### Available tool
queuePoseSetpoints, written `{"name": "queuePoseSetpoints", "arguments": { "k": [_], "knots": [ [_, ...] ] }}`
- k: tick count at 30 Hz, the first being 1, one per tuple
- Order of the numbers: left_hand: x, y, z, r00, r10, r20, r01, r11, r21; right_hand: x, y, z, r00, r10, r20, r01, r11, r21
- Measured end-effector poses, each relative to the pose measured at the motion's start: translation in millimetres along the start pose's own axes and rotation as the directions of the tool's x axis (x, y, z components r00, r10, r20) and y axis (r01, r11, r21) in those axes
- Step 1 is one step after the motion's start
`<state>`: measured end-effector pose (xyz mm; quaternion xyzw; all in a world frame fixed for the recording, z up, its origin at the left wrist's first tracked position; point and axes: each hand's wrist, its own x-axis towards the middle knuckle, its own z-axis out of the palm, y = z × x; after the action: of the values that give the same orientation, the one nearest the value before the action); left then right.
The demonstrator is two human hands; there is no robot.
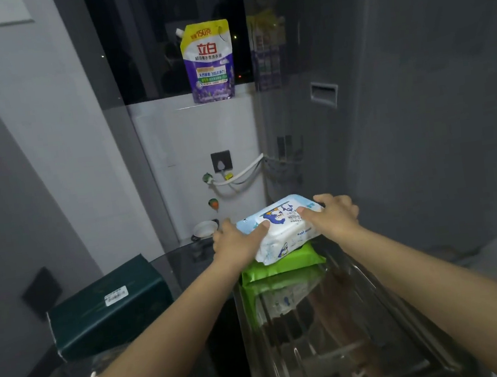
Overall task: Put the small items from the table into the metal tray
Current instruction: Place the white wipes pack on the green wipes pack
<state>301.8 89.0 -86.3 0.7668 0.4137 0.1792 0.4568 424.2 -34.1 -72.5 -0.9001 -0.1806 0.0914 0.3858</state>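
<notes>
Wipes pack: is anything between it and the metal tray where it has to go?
Only the green pack, already in the tray's far end. The wipes pack, held by the left hand and right hand, sits right over it. The nearer tray floor looks free.

Wipes pack (283, 229) atop green pack (283, 263)

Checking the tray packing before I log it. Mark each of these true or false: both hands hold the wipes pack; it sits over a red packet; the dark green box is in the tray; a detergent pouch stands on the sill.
1. Both hands hold the white wipes pack: true, left hand and right hand grip its ends.
2. It sits over a red packet: false, the packet is green.
3. The dark green box is in the metal tray: false, it lies on the table left of it.
4. A detergent pouch stands on the sill: true.
</notes>
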Motion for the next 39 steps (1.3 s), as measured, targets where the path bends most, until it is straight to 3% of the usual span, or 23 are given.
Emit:
{"name": "queuePoseSetpoints", "arguments": {
  "k": [8,18,24,27,32,35,39],
  "knots": [
    [-0.7,-11.4,3.1,0.995,-0.087,0.057,0.100,0.952,-0.290,-1.4,2.1,11.7,0.999,-0.038,0.027,0.042,0.985,-0.167],
    [23.6,-10.0,-9.6,0.996,-0.055,0.066,0.074,0.941,-0.330,-4.8,3.4,12.6,0.988,-0.149,0.048,0.152,0.987,-0.054],
    [20.5,-18.7,-9.7,0.993,-0.111,0.041,0.118,0.954,-0.275,-3.2,4.6,14.4,0.980,-0.169,0.103,0.185,0.968,-0.172],
    [15.5,-14.9,-17.7,0.995,-0.098,0.019,0.100,0.954,-0.282,-8.9,-1.2,11.5,0.987,-0.152,0.047,0.159,0.950,-0.270],
    [-9.2,-13.5,-46.4,0.995,0.100,-0.001,-0.100,0.995,-0.029,-36.3,-20.8,5.3,0.918,-0.388,-0.081,0.351,0.891,-0.289],
    [-21.2,-21.6,-78.8,0.985,0.171,0.014,-0.172,0.977,0.129,-54.0,-41.5,10.8,0.887,-0.461,-0.011,0.452,0.874,-0.179],
    [-29.0,-40.0,-117.8,0.987,0.160,0.031,-0.159,0.897,0.412,-76.3,-60.5,33.0,0.855,-0.506,0.113,0.516,0.852,-0.084]
  ]
}}
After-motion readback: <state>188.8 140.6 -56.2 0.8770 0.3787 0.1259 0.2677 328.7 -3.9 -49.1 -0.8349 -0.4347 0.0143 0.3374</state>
